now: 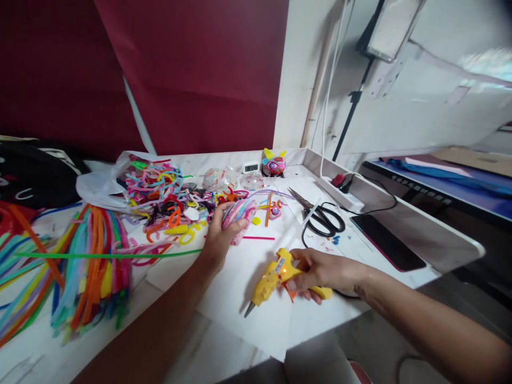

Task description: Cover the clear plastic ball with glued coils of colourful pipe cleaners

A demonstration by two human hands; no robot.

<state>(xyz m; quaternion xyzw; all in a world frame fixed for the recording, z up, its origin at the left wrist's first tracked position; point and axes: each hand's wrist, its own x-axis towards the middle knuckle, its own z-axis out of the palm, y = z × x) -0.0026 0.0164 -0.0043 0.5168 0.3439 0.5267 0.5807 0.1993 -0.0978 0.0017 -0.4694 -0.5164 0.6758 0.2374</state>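
Note:
My left hand [219,237] is wrapped round a pink, blue and white striped piece [240,213] that looks covered in pipe cleaners; its far side is hidden. In my right hand [320,272] is a yellow hot glue gun [272,280], gripped by its handle, its metal nozzle tilted down to the left above white paper [240,320]. A small light glows on the glue gun's body. Behind the left hand, a purple pipe cleaner [276,193] curves across the paper, and a pink pipe cleaner [260,238] lies beside the striped piece.
Bundles of coloured pipe cleaners [96,266] and a plastic bag of scraps [148,184] cover the left. Black-handled scissors [326,218], a phone [388,242] and a power strip [342,193] lie at the right. A colourful figure [274,164] and a digital clock [251,168] stand behind.

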